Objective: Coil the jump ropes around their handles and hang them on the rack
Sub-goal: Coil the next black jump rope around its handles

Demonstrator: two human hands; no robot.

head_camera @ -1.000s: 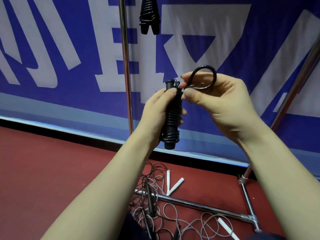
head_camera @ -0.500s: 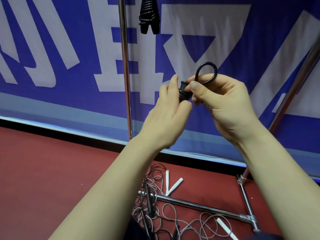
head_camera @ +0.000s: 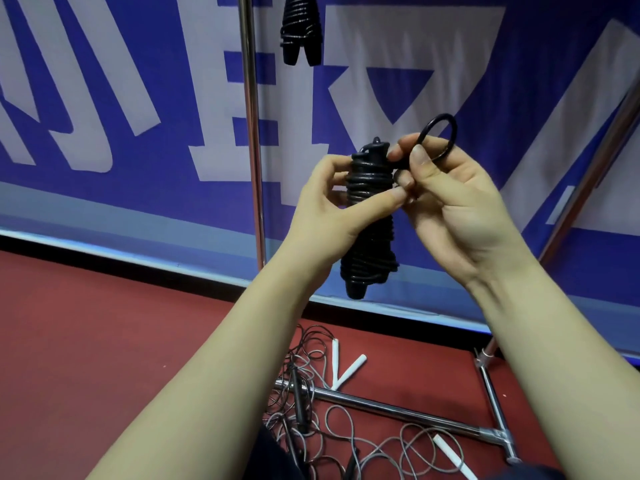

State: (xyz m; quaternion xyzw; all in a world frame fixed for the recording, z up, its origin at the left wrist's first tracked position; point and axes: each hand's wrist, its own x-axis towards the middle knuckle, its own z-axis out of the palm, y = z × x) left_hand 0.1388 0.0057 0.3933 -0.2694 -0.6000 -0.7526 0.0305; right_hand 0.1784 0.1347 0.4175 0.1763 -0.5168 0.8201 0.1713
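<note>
A black jump rope point(head_camera: 369, 237) is wound in tight coils around its pair of handles and hangs upright at chest height. My left hand point(head_camera: 332, 209) grips the upper part of the bundle, thumb across the coils. My right hand point(head_camera: 446, 199) pinches the rope's free end, which stands up as a small loop point(head_camera: 438, 136) above my fingers. Another coiled black rope point(head_camera: 300, 29) hangs from the rack at the top of the view. The rack's chrome upright point(head_camera: 251, 133) rises just left of my hands.
Loose grey ropes point(head_camera: 322, 420) with white handles point(head_camera: 348, 370) lie tangled on the red floor around the rack's chrome base bar point(head_camera: 398, 410). A second slanted pole point(head_camera: 595, 168) stands at the right. A blue and white banner covers the wall behind.
My left hand has turned and slid so that the coiled bundle shows full length again. The loop in my right hand has stayed upright beside the handle tops.
</note>
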